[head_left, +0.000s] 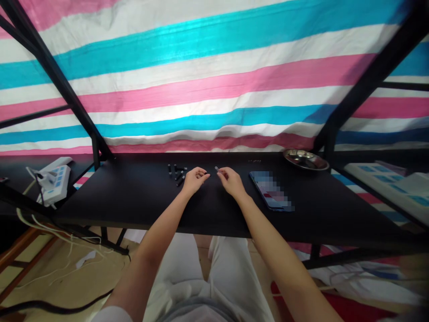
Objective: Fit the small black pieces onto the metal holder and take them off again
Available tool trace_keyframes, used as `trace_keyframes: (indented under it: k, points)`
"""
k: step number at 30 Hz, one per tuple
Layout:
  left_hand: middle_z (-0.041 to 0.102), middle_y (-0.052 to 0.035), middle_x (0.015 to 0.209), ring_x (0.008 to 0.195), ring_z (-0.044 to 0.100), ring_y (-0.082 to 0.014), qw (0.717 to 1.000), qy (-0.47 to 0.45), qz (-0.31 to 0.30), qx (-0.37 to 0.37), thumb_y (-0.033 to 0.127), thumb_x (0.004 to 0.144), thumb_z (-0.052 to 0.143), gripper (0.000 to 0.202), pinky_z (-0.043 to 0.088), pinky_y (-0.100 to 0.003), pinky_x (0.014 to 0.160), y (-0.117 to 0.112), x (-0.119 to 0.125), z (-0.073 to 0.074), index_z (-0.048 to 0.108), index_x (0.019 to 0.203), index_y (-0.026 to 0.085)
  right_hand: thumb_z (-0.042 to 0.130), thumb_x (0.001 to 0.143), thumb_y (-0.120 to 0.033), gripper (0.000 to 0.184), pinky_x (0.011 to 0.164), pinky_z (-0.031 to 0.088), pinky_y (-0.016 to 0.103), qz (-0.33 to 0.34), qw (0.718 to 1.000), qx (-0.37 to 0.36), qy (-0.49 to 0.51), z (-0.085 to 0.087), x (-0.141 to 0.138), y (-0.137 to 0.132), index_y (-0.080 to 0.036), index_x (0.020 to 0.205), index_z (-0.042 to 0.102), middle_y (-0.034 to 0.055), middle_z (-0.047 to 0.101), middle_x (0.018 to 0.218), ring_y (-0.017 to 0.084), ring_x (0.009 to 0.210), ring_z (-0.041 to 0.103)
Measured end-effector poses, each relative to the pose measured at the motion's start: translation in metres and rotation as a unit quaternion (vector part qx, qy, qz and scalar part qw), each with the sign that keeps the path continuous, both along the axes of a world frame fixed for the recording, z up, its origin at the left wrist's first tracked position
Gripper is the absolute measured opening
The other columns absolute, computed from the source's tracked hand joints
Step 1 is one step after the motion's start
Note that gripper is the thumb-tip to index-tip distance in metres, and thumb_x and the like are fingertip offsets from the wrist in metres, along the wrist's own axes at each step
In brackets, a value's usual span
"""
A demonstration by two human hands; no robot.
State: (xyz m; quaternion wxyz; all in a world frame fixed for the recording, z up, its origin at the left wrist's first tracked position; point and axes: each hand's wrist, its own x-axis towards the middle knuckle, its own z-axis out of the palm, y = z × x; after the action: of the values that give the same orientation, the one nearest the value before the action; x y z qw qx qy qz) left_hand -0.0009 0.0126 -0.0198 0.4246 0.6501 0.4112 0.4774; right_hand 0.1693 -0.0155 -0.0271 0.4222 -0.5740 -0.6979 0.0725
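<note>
My left hand is above the black tabletop, its fingertips closed on a small dark piece too small to name. My right hand, a short gap away, pinches a small tube-like piece with a pale, shiny tip. Just left of my left hand, several short black cylinders with pale ends lie scattered on the table. Beyond my right hand is a short row of tiny bits, too small to make out.
A phone lies right of my right hand. A round metal dish sits at the back right. Black frame posts slope up on both sides, before a striped sheet. A white power strip with cables is at far left.
</note>
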Motion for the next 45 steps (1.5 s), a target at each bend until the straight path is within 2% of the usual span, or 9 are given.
trace_keyframes:
  k: [5,12,14,17,19,22,30,39,45]
  points:
    - [0.058,0.0012,0.067,0.049,0.051,-0.0053,0.998,0.035,-0.058,0.016,0.03,0.069,0.065,0.022,0.042,-0.018,0.049,-0.004,-0.001,0.002,0.059,0.082,0.014,0.043,0.083,-0.033,0.024,0.073,0.045,0.031,0.107,0.994,0.0,0.008,0.0,-0.01,-0.002,-0.019,0.091,0.061,0.0069,0.062,0.086,0.018,0.077,0.057]
    - [0.057,0.0003,0.069,0.052,0.052,-0.0066,0.992,0.049,-0.113,0.015,0.029,0.079,0.052,0.016,0.043,-0.019,0.051,-0.006,0.0,0.001,0.055,0.084,0.014,0.044,0.081,-0.026,0.02,0.069,0.044,0.029,0.129,0.99,-0.033,-0.043,0.004,-0.014,-0.007,-0.019,0.088,0.062,0.0057,0.063,0.082,0.017,0.073,0.056]
    - [0.056,0.0007,0.068,0.053,0.052,-0.0072,0.993,0.063,-0.093,0.028,0.029,0.08,0.05,0.015,0.042,-0.019,0.052,-0.006,0.0,0.0,0.054,0.083,0.015,0.045,0.08,-0.027,0.02,0.068,0.043,0.028,0.103,0.993,-0.033,-0.057,0.004,-0.013,-0.005,-0.018,0.087,0.062,0.0061,0.063,0.081,0.017,0.071,0.056]
    - [0.056,0.001,0.066,0.053,0.05,-0.0079,0.986,0.138,-0.026,0.09,0.029,0.082,0.047,0.014,0.041,-0.02,0.053,-0.007,-0.002,0.001,0.055,0.082,0.017,0.048,0.08,-0.031,0.021,0.066,0.042,0.028,0.009,0.998,-0.039,-0.056,0.006,-0.006,0.01,-0.018,0.084,0.063,0.0065,0.064,0.077,0.018,0.07,0.057]
    - [0.058,0.0006,0.068,0.054,0.05,-0.0087,0.969,0.205,0.007,0.137,0.027,0.084,0.045,0.015,0.04,-0.021,0.056,-0.009,-0.005,0.004,0.056,0.083,0.018,0.05,0.079,-0.031,0.019,0.066,0.042,0.028,-0.057,0.996,-0.055,-0.047,0.009,0.003,0.026,-0.017,0.08,0.063,0.0064,0.065,0.075,0.019,0.071,0.058]
    - [0.06,-0.0004,0.073,0.061,0.053,-0.0105,0.943,0.279,0.018,0.181,0.026,0.085,0.042,0.017,0.041,-0.021,0.06,-0.014,-0.008,0.011,0.057,0.087,0.019,0.053,0.077,-0.03,0.016,0.066,0.041,0.027,-0.107,0.988,-0.096,-0.061,0.016,0.016,0.056,-0.017,0.078,0.063,0.0064,0.066,0.076,0.018,0.072,0.059]
    - [0.063,-0.0029,0.086,0.073,0.058,-0.0128,0.915,0.341,0.018,0.217,0.024,0.087,0.038,0.022,0.044,-0.023,0.069,-0.019,-0.009,0.018,0.059,0.096,0.02,0.054,0.078,-0.03,0.018,0.069,0.042,0.028,-0.122,0.97,-0.169,-0.128,0.022,0.02,0.104,-0.017,0.085,0.064,0.009,0.066,0.087,0.02,0.083,0.06]
    - [0.063,-0.003,0.088,0.075,0.058,-0.0133,0.911,0.344,0.014,0.226,0.024,0.087,0.037,0.023,0.045,-0.023,0.069,-0.019,-0.007,0.016,0.059,0.095,0.02,0.057,0.076,-0.029,0.017,0.069,0.043,0.026,-0.095,0.963,-0.21,-0.137,0.007,0.029,0.121,-0.016,0.084,0.064,0.0089,0.066,0.086,0.019,0.082,0.06]
    - [0.063,-0.0029,0.087,0.073,0.058,-0.0131,0.911,0.347,0.009,0.224,0.023,0.087,0.037,0.023,0.044,-0.023,0.067,-0.02,-0.007,0.018,0.059,0.094,0.019,0.054,0.074,-0.012,0.015,0.071,0.043,0.024,-0.083,0.96,-0.243,-0.114,0.005,0.037,0.125,-0.012,0.084,0.065,0.0109,0.066,0.086,0.019,0.082,0.061]
